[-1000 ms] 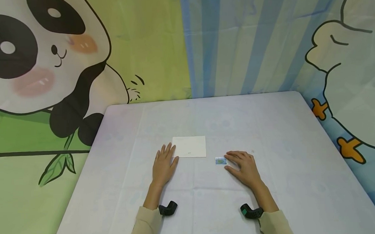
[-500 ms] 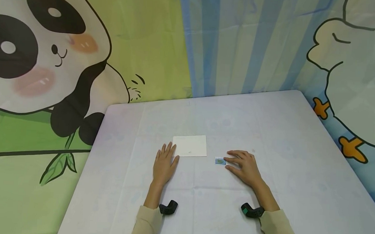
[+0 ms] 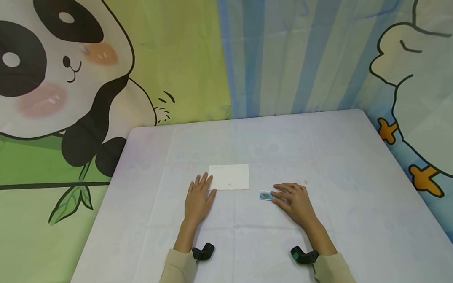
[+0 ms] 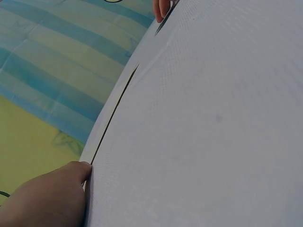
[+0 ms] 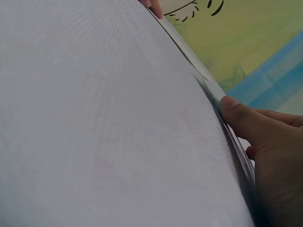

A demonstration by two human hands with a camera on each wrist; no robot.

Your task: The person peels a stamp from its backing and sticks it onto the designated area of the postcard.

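Note:
A white rectangular card or envelope (image 3: pixel 229 177) lies flat near the table's middle, with a tiny mark by its lower edge. Its left side is touched by my left hand (image 3: pixel 198 202), whose fingers are stretched out; the left wrist view shows that thumb (image 4: pixel 78 170) at the paper's edge. To the right lies a small stamp-like piece (image 3: pixel 266 195), blue and green with a white border. My right hand (image 3: pixel 296 203) pinches its right end between thumb and bent fingers, which hide that end. In the right wrist view the thumb (image 5: pixel 236 111) is against the thin piece's edge.
A white cloth (image 3: pixel 252 252) covers the table under both hands. Behind it hangs a printed backdrop (image 3: pixel 283 51) with a panda, stripes and a white cartoon figure. Black camera mounts (image 3: pixel 203 251) sit at both wrists.
My right thumb and index finger have drawn together on the stamp-like piece's right end, and the piece has turned very slightly. The left hand and the white paper stay in place.

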